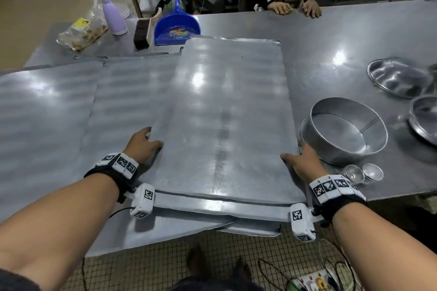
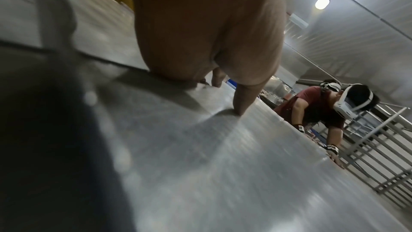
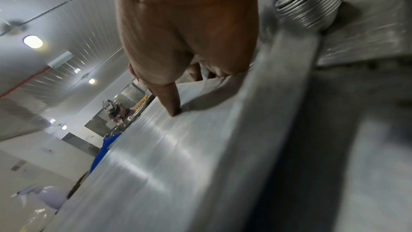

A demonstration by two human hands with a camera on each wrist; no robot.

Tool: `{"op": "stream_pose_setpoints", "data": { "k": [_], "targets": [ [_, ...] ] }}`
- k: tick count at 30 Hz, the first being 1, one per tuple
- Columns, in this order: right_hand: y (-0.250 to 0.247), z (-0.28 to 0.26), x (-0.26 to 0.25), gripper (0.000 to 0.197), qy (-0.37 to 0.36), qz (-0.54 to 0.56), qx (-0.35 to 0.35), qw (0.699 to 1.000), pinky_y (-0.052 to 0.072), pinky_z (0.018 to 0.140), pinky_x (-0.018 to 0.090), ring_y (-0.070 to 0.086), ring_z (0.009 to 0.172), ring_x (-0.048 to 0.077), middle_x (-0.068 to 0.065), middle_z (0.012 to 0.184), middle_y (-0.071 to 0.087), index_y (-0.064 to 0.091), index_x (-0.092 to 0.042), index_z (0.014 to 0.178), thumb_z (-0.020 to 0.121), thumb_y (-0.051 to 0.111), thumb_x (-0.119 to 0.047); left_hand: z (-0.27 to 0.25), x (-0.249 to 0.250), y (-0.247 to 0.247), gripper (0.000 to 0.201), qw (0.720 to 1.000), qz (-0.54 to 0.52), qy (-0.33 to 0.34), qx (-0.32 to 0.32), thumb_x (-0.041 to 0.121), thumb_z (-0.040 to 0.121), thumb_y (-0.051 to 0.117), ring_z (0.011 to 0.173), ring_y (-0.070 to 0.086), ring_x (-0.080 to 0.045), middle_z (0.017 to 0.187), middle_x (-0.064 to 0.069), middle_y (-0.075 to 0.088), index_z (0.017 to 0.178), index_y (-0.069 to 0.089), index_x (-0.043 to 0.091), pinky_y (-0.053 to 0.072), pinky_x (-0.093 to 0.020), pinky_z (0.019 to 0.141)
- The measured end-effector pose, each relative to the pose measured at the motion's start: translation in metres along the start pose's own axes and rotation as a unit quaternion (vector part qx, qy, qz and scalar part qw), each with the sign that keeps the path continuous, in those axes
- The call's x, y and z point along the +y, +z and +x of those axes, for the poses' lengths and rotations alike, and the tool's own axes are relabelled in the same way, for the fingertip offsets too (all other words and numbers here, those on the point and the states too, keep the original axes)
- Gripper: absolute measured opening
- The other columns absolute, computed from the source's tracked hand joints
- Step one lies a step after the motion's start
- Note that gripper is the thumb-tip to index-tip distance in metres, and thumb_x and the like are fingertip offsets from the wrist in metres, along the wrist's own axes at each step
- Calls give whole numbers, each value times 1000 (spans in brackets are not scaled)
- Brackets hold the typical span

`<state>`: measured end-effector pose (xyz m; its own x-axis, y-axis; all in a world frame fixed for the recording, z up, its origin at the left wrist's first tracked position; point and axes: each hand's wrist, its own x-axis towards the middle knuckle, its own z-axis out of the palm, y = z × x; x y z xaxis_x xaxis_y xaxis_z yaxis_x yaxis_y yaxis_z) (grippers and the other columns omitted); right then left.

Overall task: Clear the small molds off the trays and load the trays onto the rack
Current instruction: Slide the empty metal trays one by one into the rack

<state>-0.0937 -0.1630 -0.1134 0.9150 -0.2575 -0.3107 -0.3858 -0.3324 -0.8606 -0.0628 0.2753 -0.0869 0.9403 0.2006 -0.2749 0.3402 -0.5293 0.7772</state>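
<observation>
Left hand and right hand grip top tray's side edges.

The right hand grips the edge of a metal tray, thumb pressed on its top face, fingers curled under. A stack of ridged molds stands beyond that edge. A blue dustpan shows past the tray's far edge.
</observation>
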Motion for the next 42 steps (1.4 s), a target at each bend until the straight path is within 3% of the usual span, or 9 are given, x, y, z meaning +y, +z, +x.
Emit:
{"op": "stream_pose_setpoints", "data": {
  "k": [4,8,13,15,19,23,28,34,42],
  "targets": [
    [-1,-2,-10,36,-14,0,-1,1000,54,96,45,69,94,25,5,98,72,62,-16,107,77,73,2,-19,-2,-2,28,1000,-17,-7,21,-5,90,67,80,63,-17,90,-1,66,94,57,21,50,-31,85],
    [2,0,-8,33,-8,6,-22,1000,56,93,46,71,94,28,8,98,73,65,-18,96,68,78,-5,-40,-9,-10,32,999,-34,-21,29,-4,86,70,95,67,-27,105,-13,70,115,61,8,52,-42,100],
    [16,-11,-12,38,2,64,-34,997,47,51,8,63,52,-7,12,94,66,58,0,113,81,64,17,-66,-21,-12,32,997,-40,-45,52,-7,87,67,81,66,-20,95,-8,68,113,59,10,51,-22,75],
    [19,-16,-12,38,-6,60,-44,997,42,45,5,59,45,-9,6,86,62,55,-3,114,83,61,18,-73,-26,-12,32,996,-50,-52,61,-8,88,67,82,66,-18,99,-9,67,114,58,8,50,-18,73],
    [16,-10,0,44,-5,17,-61,998,47,50,7,63,69,6,2,89,66,57,-5,121,81,70,8,-89,-38,-11,31,996,6,-72,43,-5,85,70,100,66,-27,104,-10,67,112,63,7,44,-26,85],
    [10,-4,8,37,-7,-113,-77,991,53,83,30,68,92,22,3,102,73,66,-20,110,75,76,-15,-96,-35,-7,35,985,151,-88,17,29,75,72,96,61,-26,94,-7,64,102,63,8,46,-30,77],
    [6,6,-16,47,-83,-355,-59,930,50,94,41,61,110,34,15,122,63,65,-17,118,78,72,-39,-93,-10,-13,60,954,298,-36,7,45,86,71,131,46,-36,138,-16,53,139,56,20,41,-42,108],
    [30,-49,-52,29,-210,-373,-241,871,48,76,30,61,87,12,-10,93,64,65,-29,99,82,71,-51,-119,25,8,46,935,302,82,-164,58,82,72,92,63,-10,109,6,66,116,65,27,51,-27,80],
    [73,-115,-34,53,-272,-458,-383,755,48,73,25,54,84,4,-16,88,58,63,-31,98,61,75,-67,-156,-2,56,56,849,384,200,-302,74,60,77,84,49,-7,90,15,53,88,55,31,39,-24,66]
  ]
}}
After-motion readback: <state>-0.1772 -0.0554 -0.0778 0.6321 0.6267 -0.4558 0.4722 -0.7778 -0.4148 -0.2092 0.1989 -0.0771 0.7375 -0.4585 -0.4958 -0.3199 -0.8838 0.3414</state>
